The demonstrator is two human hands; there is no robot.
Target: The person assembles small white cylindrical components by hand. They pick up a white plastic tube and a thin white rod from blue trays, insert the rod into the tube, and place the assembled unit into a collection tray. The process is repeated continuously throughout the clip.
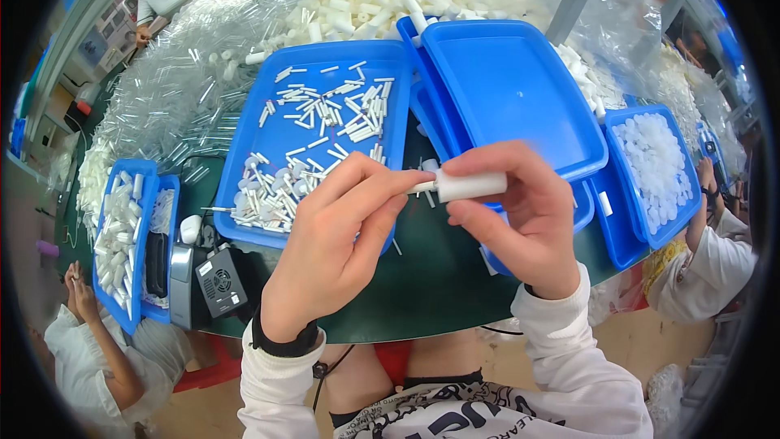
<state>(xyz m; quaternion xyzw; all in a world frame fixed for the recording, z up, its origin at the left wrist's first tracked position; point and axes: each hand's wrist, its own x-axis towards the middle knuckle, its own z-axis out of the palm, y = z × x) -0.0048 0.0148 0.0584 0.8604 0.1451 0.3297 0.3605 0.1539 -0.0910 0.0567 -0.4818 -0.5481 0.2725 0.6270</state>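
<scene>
My left hand (325, 236) pinches a thin white stick (422, 188) between thumb and forefinger. Lying level in my right hand (532, 223) is a white plastic cylinder (479, 186), gripped between the thumb and fingers. The stick's tip meets the cylinder's left end; whether it goes inside cannot be made out. Beyond my left hand, a wide blue tray (268, 138) holds many short white sticks, with small white disc-like pieces among those at its near side. Stacked blue trays (520, 93) stand just beyond my right hand.
A heap of white cylinders (357, 0) and clear plastic bags (191, 73) cover the far side. At left, a blue bin (106, 276) of white tubes stands by a black boxy device (221, 280). A tray of translucent pieces (650, 162) lies right. Co-workers sit on both sides.
</scene>
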